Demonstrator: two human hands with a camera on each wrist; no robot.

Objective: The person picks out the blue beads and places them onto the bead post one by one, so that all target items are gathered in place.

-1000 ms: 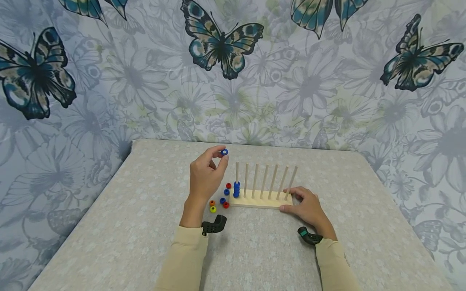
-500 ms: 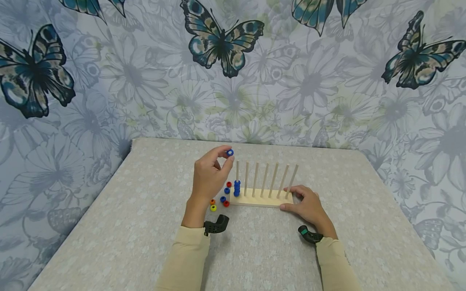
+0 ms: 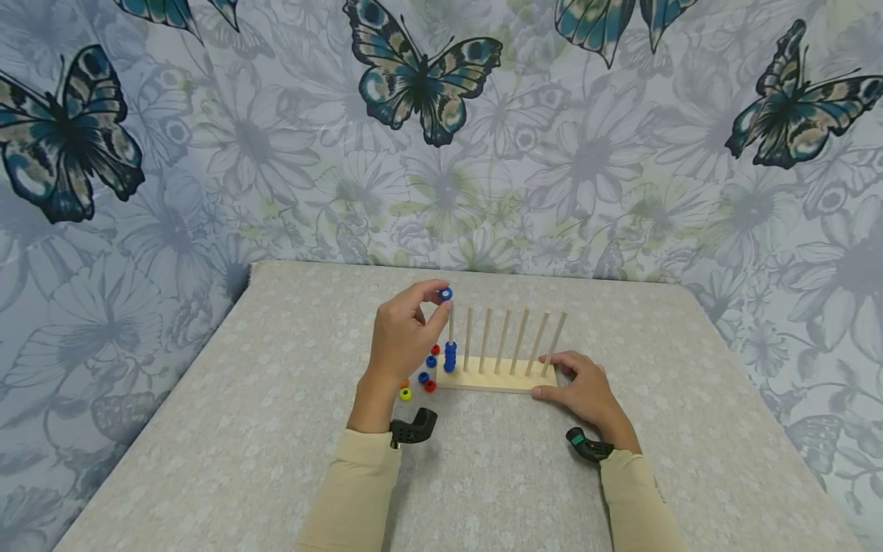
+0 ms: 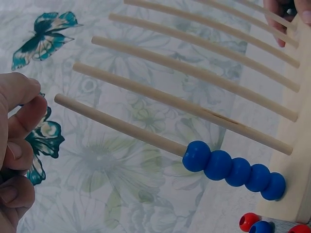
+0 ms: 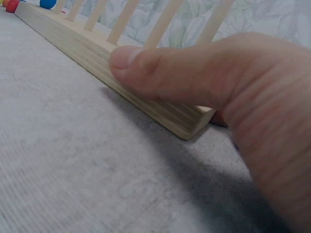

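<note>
My left hand pinches a blue bead between thumb and forefinger, right at the top of the leftmost peg. In the left wrist view the fingers hide nearly all of that bead. Several blue beads are stacked at the bottom of this peg. The pegs stand in a pale wooden base; the others carry no beads. At the base's right end my right hand grips it, thumb along the front side in the right wrist view and fingers behind.
Loose beads lie on the table left of the base: red ones, blue ones, a yellow one and an orange one partly behind the left wrist. A patterned cloth covers the table. Behind it hangs a butterfly-print wall covering.
My left hand has moved right with the blue bead, from left of the leftmost peg to its tip. The right hand keeps its grip on the base.
</note>
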